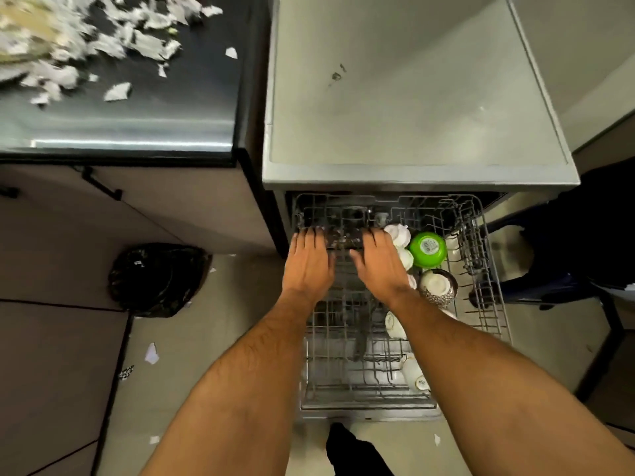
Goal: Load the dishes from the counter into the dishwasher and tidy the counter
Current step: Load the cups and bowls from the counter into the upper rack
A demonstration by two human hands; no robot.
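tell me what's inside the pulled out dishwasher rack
Along the right of the rack: a green bowl upside down, a patterned bowl and white cups. Both hands and forearms cover part of the rack's middle.

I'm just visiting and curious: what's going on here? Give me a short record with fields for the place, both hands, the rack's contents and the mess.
place: kitchen, dishwasher open with wire rack pulled out
left hand: fingers extended onto a dark item at the rack's far end
right hand: same, beside the left
rack contents: green bowl upside down, patterned bowl, white cups
counter: strewn with torn paper scraps
floor: black bin bag, a few scraps
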